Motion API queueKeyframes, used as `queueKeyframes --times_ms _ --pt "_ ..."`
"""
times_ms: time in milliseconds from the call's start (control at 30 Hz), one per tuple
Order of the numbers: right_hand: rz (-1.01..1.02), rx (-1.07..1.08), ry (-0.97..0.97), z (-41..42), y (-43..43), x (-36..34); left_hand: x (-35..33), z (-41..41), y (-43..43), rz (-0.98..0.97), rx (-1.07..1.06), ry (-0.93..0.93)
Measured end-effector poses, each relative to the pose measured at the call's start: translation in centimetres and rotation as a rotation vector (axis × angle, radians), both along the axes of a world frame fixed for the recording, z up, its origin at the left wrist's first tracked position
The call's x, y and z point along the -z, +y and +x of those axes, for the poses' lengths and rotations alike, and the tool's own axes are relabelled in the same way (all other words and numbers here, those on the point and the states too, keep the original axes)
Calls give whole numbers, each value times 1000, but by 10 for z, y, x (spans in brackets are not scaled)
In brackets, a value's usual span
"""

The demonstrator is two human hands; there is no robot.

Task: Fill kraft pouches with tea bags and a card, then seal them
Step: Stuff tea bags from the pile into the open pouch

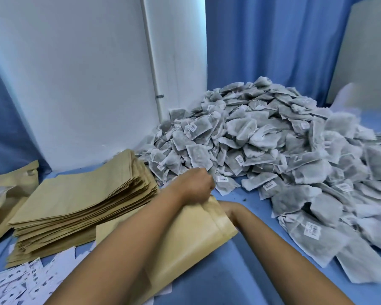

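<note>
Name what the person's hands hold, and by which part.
The left hand grips a kraft pouch at its top edge; the right hand is hidden behind it.

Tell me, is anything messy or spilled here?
Yes. Dark crumbs lie scattered on the blue cloth by the tea bags, like spilled tea. The cards sit in a loose jumble, not stacked.
</note>
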State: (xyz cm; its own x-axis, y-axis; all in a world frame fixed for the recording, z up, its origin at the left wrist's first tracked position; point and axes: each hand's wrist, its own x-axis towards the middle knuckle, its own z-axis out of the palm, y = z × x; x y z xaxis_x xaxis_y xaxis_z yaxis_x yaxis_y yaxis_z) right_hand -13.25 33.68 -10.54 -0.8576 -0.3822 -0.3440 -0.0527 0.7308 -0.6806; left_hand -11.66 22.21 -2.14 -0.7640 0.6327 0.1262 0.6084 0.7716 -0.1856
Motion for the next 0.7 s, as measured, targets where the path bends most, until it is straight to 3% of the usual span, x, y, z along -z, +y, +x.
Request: queueKeyframes --times_ms 167,267,367,433,500,567,700 --pt "-391 212 -212 -1 15 -3 3 -9 18 -21 56 36" --pt "-608 123 -305 -4 30 -7 3 -15 18 -8 54 22" --pt "-835 84 -261 -16 42 -14 3 -27 12 31 18 11" --pt "-899 170 -107 -29 48 -13 4 -34 8 60 -6 12" --pt "-796 417 237 -45 57 -10 6 -39 7 75 -11 13" --pt "-470 594 542 -67 67 -10 10 -42 8 89 -1 -5" --pt "202 675 701 -99 83 -18 20 -50 15 18 75 -14"
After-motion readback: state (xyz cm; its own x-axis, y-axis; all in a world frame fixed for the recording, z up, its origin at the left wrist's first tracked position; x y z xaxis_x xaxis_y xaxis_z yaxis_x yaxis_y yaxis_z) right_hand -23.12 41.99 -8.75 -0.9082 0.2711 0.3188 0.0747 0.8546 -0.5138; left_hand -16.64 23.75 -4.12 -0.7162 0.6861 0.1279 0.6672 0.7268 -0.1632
